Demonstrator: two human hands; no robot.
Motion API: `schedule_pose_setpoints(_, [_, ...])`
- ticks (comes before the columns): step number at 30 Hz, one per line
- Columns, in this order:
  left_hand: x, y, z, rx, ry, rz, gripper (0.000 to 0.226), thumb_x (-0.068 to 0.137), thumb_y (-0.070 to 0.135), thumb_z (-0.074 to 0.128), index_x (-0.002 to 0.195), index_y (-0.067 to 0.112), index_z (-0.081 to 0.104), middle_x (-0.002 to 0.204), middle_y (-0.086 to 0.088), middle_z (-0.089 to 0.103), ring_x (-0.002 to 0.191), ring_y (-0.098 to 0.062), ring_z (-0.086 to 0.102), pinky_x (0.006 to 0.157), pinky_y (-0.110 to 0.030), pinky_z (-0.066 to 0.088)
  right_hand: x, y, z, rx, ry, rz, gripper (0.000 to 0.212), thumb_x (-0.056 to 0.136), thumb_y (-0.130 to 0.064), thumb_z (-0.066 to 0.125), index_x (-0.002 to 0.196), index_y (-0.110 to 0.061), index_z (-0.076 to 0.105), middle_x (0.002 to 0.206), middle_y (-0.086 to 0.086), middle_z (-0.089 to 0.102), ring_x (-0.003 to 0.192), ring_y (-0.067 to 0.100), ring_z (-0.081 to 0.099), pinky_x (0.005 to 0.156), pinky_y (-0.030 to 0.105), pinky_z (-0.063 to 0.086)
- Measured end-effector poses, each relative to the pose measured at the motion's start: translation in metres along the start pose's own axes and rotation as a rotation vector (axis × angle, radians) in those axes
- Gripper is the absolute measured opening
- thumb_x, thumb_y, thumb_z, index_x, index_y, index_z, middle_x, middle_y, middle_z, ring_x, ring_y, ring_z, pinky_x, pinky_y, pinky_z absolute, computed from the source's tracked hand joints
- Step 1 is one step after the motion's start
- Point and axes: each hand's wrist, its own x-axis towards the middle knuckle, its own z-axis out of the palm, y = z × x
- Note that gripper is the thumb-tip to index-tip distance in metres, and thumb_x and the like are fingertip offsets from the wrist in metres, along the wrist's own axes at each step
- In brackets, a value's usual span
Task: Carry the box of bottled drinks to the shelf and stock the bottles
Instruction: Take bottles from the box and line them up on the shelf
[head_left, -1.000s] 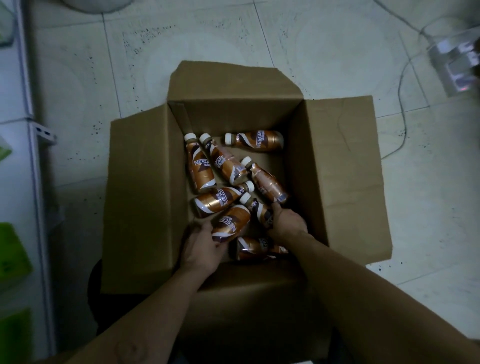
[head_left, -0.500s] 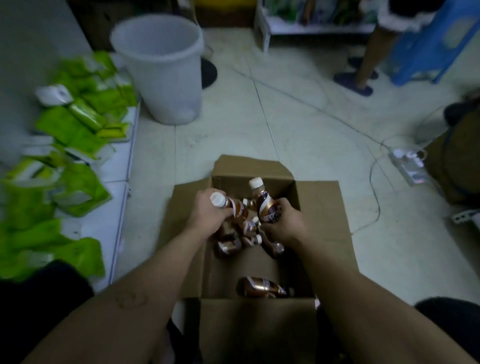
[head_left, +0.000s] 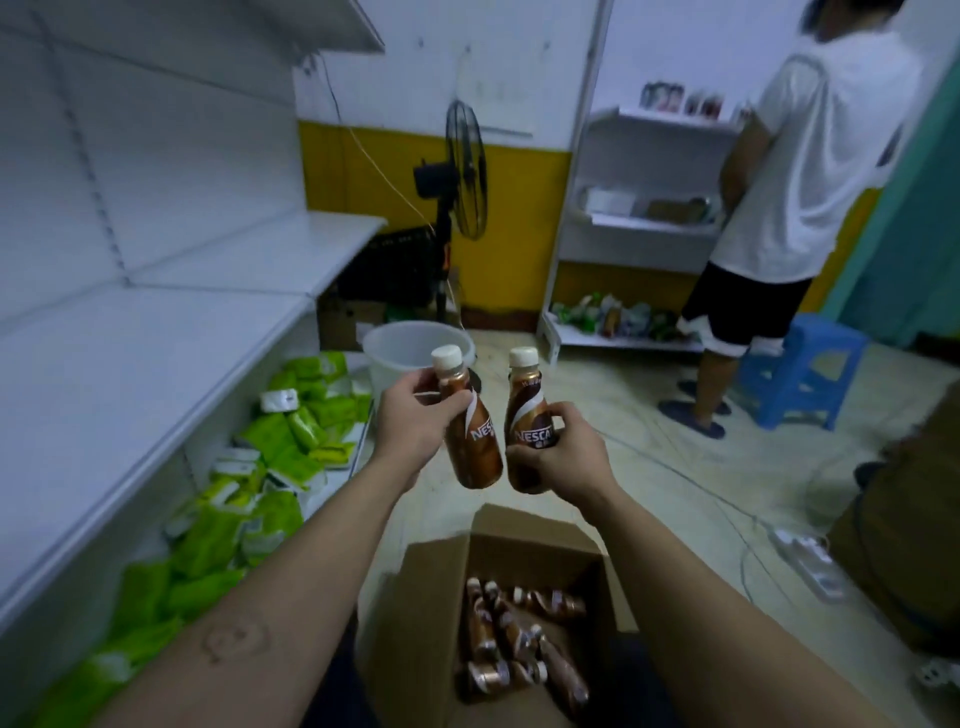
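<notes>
Two hands outstretched, left hand (head_left: 410, 421) gripping tilted bottle (head_left: 472, 447), right hand (head_left: 566, 457) gripping upright bottle (head_left: 524, 410)

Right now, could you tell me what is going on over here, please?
A person is stocking bottled drinks. The left hand grips one bottle near its neck, and the right hand holds a second bottle by its body. Both are raised above the open box on the floor, where other bottles lie. Neither held bottle is on the white shelf to the left yet. Another person stands at a far shelf.
</notes>
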Motion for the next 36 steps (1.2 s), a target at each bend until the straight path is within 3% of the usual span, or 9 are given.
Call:
schedule_pose_setpoints(4, [0.013, 0.039, -0.023, -0.058, 0.058, 0.078, 0.030, 0.072, 0.017, 0.076, 0.098, 0.028, 0.066, 0.093, 0.009, 0.072, 0.087, -0.008, 0.068, 0.073, -0.027, 0.055, 0.007, -0.044, 0.006, 0.130, -0.028, -0.097, 0.054, 0.069, -0.028, 0.084, 0.110, -0.031, 0.049, 0.093, -0.014, 0.061, 0.084, 0.003, 0.060, 0.062, 0.018, 0.050])
schedule_pose_setpoints(10, [0.026, 0.081, -0.069, 0.023, 0.172, 0.159, 0.044, 0.071, 0.011, 0.080, 0.112, 0.012, 0.065, 0.096, -0.004, 0.073, 0.086, -0.013, 0.070, 0.074, -0.027, 0.056, 0.033, -0.100, 0.026, 0.247, -0.145, -0.247, 0.055, 0.067, -0.026, 0.085, 0.112, -0.027, 0.053, 0.098, -0.011, 0.066, 0.088, 0.004, 0.064, 0.074, 0.028, 0.056])
schedule_pose_setpoints(13, [0.026, 0.102, -0.098, 0.127, 0.229, 0.208, 0.036, 0.069, 0.011, 0.083, 0.097, 0.023, 0.065, 0.092, 0.001, 0.073, 0.081, -0.010, 0.071, 0.070, -0.022, 0.056, 0.049, -0.121, 0.045, 0.338, -0.229, -0.306, 0.057, 0.065, -0.025, 0.087, 0.112, -0.025, 0.054, 0.096, -0.008, 0.069, 0.085, 0.005, 0.066, 0.071, 0.028, 0.058])
schedule_pose_setpoints(15, [0.024, 0.112, -0.117, 0.197, 0.293, 0.231, 0.037, 0.067, 0.010, 0.084, 0.095, 0.025, 0.064, 0.092, 0.005, 0.072, 0.081, -0.006, 0.070, 0.071, -0.020, 0.055, 0.058, -0.133, 0.064, 0.385, -0.294, -0.337, 0.056, 0.064, -0.024, 0.088, 0.110, -0.025, 0.055, 0.095, -0.005, 0.070, 0.083, 0.009, 0.068, 0.065, 0.029, 0.058])
schedule_pose_setpoints(18, [0.013, 0.122, -0.148, 0.292, 0.410, 0.220, 0.041, 0.066, 0.011, 0.085, 0.101, 0.019, 0.066, 0.095, 0.002, 0.072, 0.083, -0.005, 0.069, 0.075, -0.021, 0.054, 0.062, -0.151, 0.096, 0.472, -0.379, -0.390, 0.053, 0.064, -0.018, 0.088, 0.105, -0.022, 0.056, 0.087, -0.004, 0.068, 0.067, -0.005, 0.065, 0.042, 0.012, 0.047])
schedule_pose_setpoints(20, [0.002, 0.128, -0.172, 0.358, 0.495, 0.200, 0.042, 0.065, 0.013, 0.086, 0.101, 0.020, 0.065, 0.094, 0.003, 0.072, 0.080, -0.003, 0.069, 0.069, -0.016, 0.053, 0.059, -0.162, 0.119, 0.528, -0.448, -0.402, 0.052, 0.063, -0.017, 0.088, 0.103, -0.024, 0.056, 0.085, -0.005, 0.067, 0.064, -0.008, 0.063, 0.040, 0.011, 0.045])
schedule_pose_setpoints(26, [-0.059, 0.151, -0.248, 0.537, 0.797, 0.127, 0.046, 0.057, 0.016, 0.090, 0.093, 0.025, 0.062, 0.092, 0.002, 0.070, 0.078, -0.010, 0.070, 0.074, -0.028, 0.056, 0.023, -0.207, 0.179, 0.589, -0.744, -0.440, 0.050, 0.059, -0.027, 0.088, 0.096, -0.037, 0.057, 0.087, -0.003, 0.073, 0.078, 0.014, 0.071, 0.055, 0.027, 0.055])
schedule_pose_setpoints(31, [-0.134, 0.173, -0.304, 0.655, 1.017, 0.074, 0.045, 0.056, 0.022, 0.091, 0.088, 0.028, 0.061, 0.088, 0.008, 0.068, 0.076, -0.008, 0.068, 0.076, -0.033, 0.057, -0.039, -0.256, 0.214, 0.581, -0.913, -0.525, 0.050, 0.057, -0.038, 0.087, 0.095, -0.046, 0.057, 0.100, -0.018, 0.064, 0.077, 0.003, 0.068, 0.063, 0.021, 0.048])
schedule_pose_setpoints(36, [-0.208, 0.194, -0.364, 0.770, 1.148, 0.035, 0.046, 0.056, 0.027, 0.091, 0.089, 0.031, 0.060, 0.088, 0.012, 0.066, 0.079, -0.008, 0.066, 0.072, -0.029, 0.057, -0.114, -0.301, 0.249, 0.583, -1.106, -0.566, 0.054, 0.059, -0.032, 0.088, 0.105, -0.038, 0.061, 0.102, -0.013, 0.065, 0.084, 0.012, 0.070, 0.071, 0.028, 0.054])
